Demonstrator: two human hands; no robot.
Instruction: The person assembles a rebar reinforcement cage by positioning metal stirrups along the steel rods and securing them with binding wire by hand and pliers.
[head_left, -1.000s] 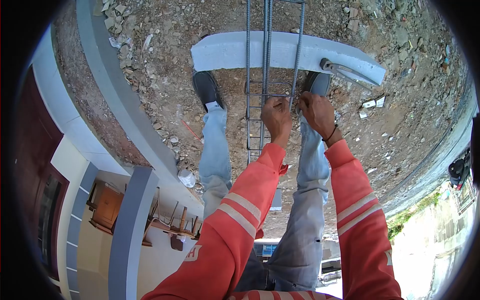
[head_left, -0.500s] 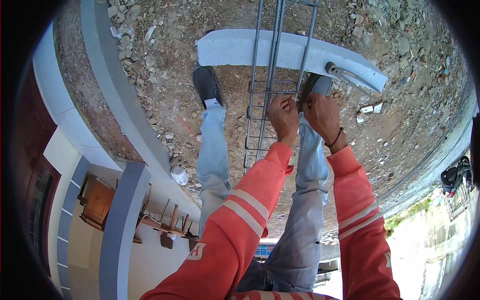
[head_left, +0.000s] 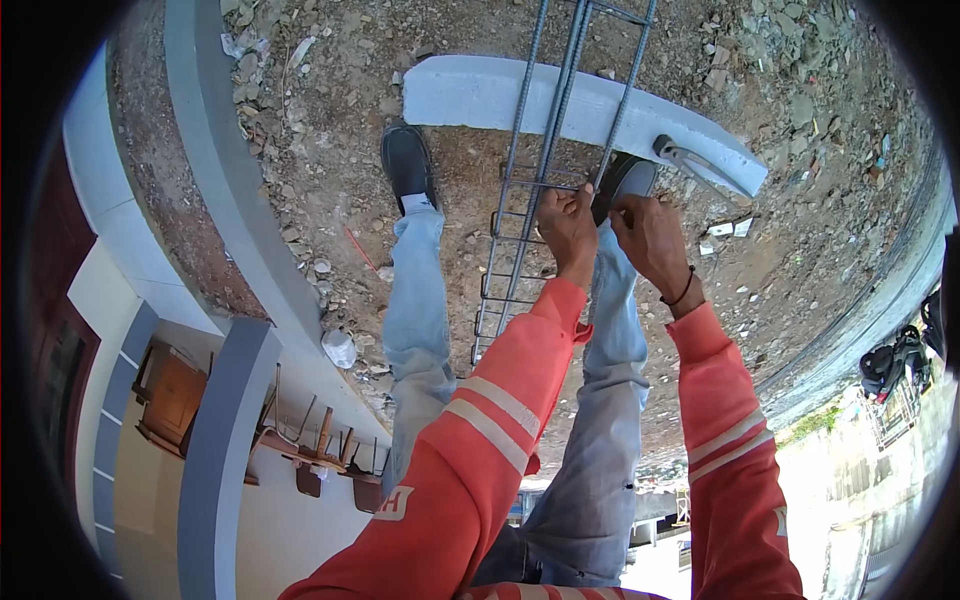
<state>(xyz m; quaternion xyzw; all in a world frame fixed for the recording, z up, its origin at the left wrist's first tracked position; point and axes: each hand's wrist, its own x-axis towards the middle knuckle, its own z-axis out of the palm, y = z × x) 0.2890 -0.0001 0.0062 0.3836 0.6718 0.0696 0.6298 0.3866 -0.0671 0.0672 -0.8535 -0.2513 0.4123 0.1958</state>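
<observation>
A long rebar cage [head_left: 553, 130] of parallel steel bars with crosswise ties lies across a pale block [head_left: 480, 92] and runs down between my legs. My left hand [head_left: 568, 225] is closed at the right edge of the cage, by one of its cross ties; what its fingers grip is too small to make out. Just right of it my right hand [head_left: 650, 235] has its fingers pinched together, apart from the bars, and anything between them is hidden. A metal tool with a curved handle [head_left: 700, 165] rests on the right end of the block.
My dark shoes [head_left: 407, 160] stand on rubble-strewn ground at the block's near edge. A concrete curb [head_left: 235, 190] runs along the left, beside a blue-grey pillar [head_left: 225, 450] and wooden chairs [head_left: 310, 452]. White scraps [head_left: 742, 228] lie to the right.
The cage has tilted in view, its upper end shifting right. My right hand has moved slightly right and down, away from the left, and my left hand has turned a little.
</observation>
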